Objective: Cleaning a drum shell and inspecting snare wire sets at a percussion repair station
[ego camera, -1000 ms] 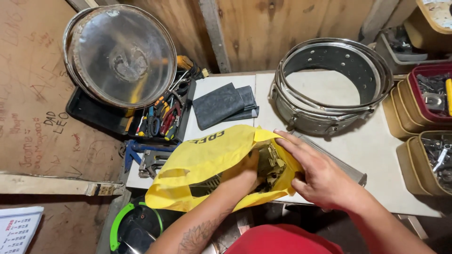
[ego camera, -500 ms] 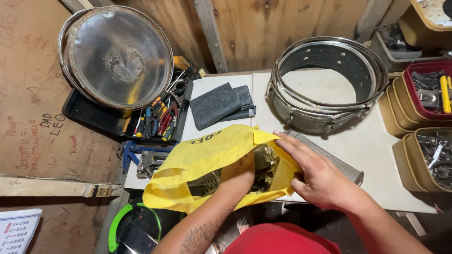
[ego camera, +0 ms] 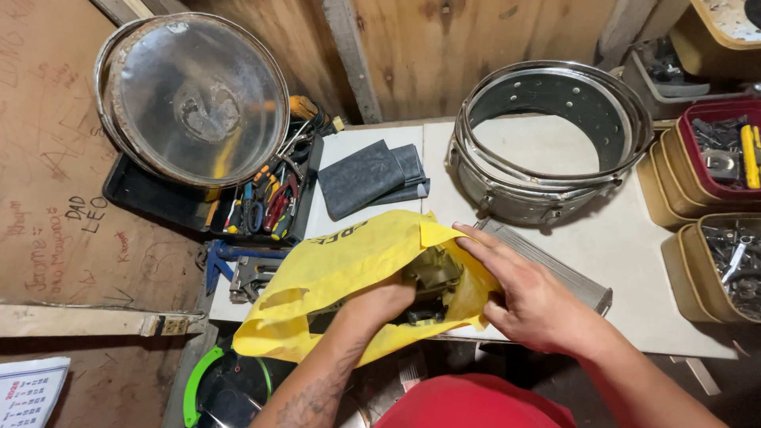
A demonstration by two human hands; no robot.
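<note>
A yellow fabric bag (ego camera: 333, 269) lies at the near edge of the white table (ego camera: 634, 261). My left hand (ego camera: 380, 305) reaches inside the bag's mouth, fingers hidden among dark metal parts (ego camera: 432, 277) in it. My right hand (ego camera: 527, 297) grips the bag's right edge and holds it apart. A ribbed metal bar (ego camera: 555, 265) lies just under and beyond my right hand.
An empty metal drum shell (ego camera: 551, 147) stands at the back of the table. Folded dark cloths (ego camera: 372, 178) lie left of it. A drum head (ego camera: 194, 99) leans over a black tool tray (ego camera: 265, 202). Tan bins of hardware (ego camera: 713, 254) sit at the right.
My left hand has pushed slightly deeper into the bag, and my right hand has shifted a little along its edge. The bag stays in place.
</note>
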